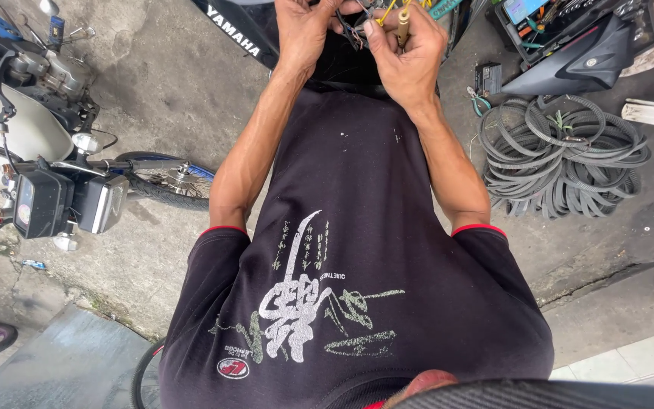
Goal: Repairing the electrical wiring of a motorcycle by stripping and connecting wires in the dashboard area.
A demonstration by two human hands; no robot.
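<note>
Both my arms reach forward over my black printed t-shirt (357,227) to the top edge of the view. My left hand (304,30) is closed around a bunch of thin black and yellow wires (356,29). My right hand (409,57) presses against the same bunch and grips a slim brass-coloured tool (403,21) that points up. What the wires connect to is cut off by the frame edge. The two hands touch each other at the wires.
A motorcycle (54,189) with handlebars and a headlight stands at left on the concrete. A heap of black rubber belts (562,151) lies at right, with green-handled pliers (478,102), a black fairing panel (592,57) and an open toolbox (546,19) beyond. A black body panel (236,30) sits ahead.
</note>
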